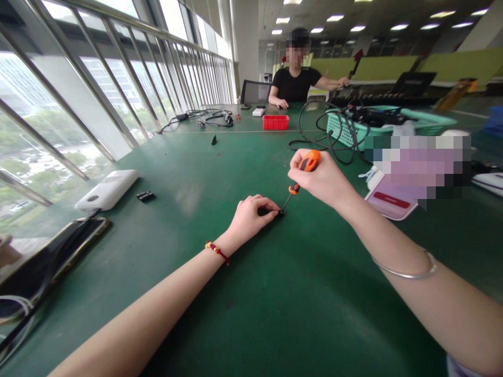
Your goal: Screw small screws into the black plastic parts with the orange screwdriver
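My right hand [320,175] is wrapped round the orange and black handle of a screwdriver [309,161]. Its shaft slants down to the left, and the tip meets a small black part [280,212] on the green table [251,293]. Thumb and fingertips of my left hand [253,217] pinch that small black part against the tabletop. It is too small and too covered to tell what it is.
At left lie a white power bank [108,189], a black piece [145,196] and a phone [58,251]. Farther off are a red tray [275,122], cables [214,118] and a teal basket [346,131]. Another phone [393,198] lies right. A person [294,81] sits opposite.
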`<act>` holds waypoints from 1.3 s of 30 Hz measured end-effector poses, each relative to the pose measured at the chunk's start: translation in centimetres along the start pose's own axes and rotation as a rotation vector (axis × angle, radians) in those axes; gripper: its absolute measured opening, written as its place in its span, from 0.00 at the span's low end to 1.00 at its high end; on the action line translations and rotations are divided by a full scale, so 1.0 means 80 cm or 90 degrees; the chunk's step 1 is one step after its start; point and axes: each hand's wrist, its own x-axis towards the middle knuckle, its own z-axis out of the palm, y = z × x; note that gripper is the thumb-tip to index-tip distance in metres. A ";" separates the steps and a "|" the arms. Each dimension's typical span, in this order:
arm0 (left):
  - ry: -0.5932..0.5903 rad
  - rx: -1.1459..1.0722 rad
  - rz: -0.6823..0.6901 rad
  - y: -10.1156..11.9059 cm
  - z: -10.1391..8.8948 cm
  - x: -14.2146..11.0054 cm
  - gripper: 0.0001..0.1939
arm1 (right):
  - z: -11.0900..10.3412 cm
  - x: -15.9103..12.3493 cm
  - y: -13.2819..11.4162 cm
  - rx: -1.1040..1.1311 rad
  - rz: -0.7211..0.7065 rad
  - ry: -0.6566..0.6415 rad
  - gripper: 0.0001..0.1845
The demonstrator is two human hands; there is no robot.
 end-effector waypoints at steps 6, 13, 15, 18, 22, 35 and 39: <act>-0.004 0.009 -0.001 0.000 -0.001 0.000 0.06 | 0.000 0.002 0.005 0.035 -0.022 -0.026 0.10; -0.001 0.003 0.006 0.000 0.000 0.000 0.06 | 0.001 -0.009 -0.010 -0.083 -0.025 0.044 0.14; 0.001 0.002 0.007 0.000 0.000 -0.001 0.06 | -0.001 -0.007 -0.010 -0.085 -0.032 0.029 0.08; 0.004 0.001 0.017 -0.002 0.000 -0.002 0.06 | -0.005 -0.004 -0.009 -0.076 -0.041 -0.019 0.08; 0.007 0.005 0.025 -0.003 0.000 -0.002 0.06 | -0.005 -0.004 -0.011 -0.071 -0.033 -0.017 0.11; 0.011 0.017 0.026 -0.004 0.001 -0.001 0.10 | -0.006 -0.007 -0.012 -0.102 -0.043 0.011 0.07; 0.011 0.018 0.018 -0.003 0.002 -0.001 0.09 | -0.006 -0.010 -0.015 -0.106 -0.051 -0.012 0.12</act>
